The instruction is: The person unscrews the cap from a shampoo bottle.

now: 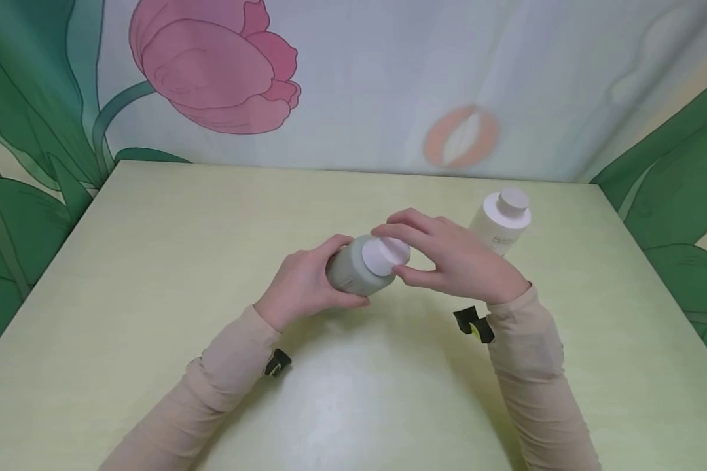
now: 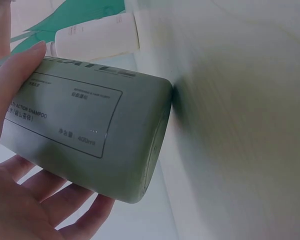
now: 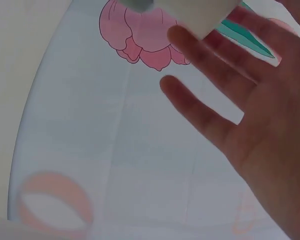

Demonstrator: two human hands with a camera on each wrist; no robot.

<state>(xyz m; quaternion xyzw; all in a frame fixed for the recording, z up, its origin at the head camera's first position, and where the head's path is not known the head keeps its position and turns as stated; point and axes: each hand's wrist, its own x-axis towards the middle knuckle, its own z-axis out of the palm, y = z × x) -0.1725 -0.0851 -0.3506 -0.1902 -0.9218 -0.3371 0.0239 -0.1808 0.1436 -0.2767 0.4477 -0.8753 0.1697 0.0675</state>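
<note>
A grey-green shampoo bottle (image 1: 353, 269) with a white cap (image 1: 383, 255) is held tilted over the middle of the table. My left hand (image 1: 306, 284) grips its body, thumb on one side and fingers on the other. In the left wrist view the printed label of the shampoo bottle (image 2: 90, 130) shows, with a bottom corner right at the tabletop. My right hand (image 1: 448, 258) pinches the cap between thumb and fingers. Seen from the right wrist, the right hand (image 3: 250, 110) has its other fingers spread beside the cap (image 3: 200, 15).
A white bottle (image 1: 501, 222) with a white cap stands behind my right hand, partly covered by it. The pale yellow-green table (image 1: 182, 229) ends at the back against a curtain (image 1: 365, 85) printed with flowers and leaves.
</note>
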